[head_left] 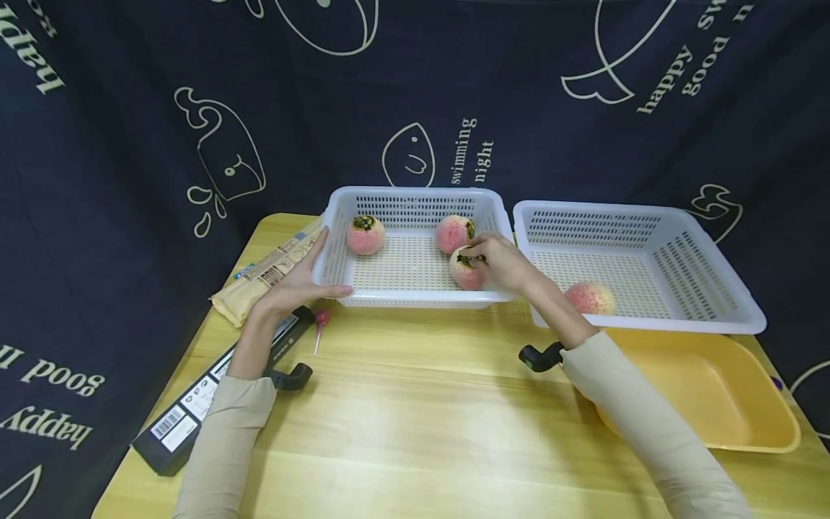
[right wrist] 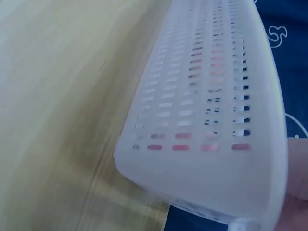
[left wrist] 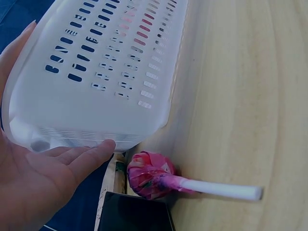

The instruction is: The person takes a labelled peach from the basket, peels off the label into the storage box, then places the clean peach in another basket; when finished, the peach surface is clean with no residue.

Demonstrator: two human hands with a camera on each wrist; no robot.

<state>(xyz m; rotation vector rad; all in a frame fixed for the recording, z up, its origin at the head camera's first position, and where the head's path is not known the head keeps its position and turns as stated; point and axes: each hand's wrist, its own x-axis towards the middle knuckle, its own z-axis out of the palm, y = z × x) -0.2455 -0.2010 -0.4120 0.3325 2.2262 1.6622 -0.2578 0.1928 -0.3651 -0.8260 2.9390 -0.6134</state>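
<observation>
A white slotted plastic basket [head_left: 415, 297] holds three round pink-and-cream peaches: one peach [head_left: 366, 235] at the left, another peach [head_left: 454, 234] at the right, and a front-right peach [head_left: 464, 272]. Dark labels show on them. My right hand [head_left: 502, 263] reaches over the basket's right end and pinches the front-right peach at its label; the right wrist view hides the fingertips behind the basket wall. My left hand [head_left: 295, 288] rests against the left end, fingers straight along the rim and thumb at the front corner. In the left wrist view its palm [left wrist: 38, 178] faces the basket.
A second white basket [head_left: 700, 324] at right contains one peach [head_left: 591, 297]. An orange basin [head_left: 700, 389] sits before it. At left lie a beige package [head_left: 259, 281], a long black box [head_left: 175, 432] and a pink lollipop [head_left: 321, 318] on the wooden table [head_left: 402, 432].
</observation>
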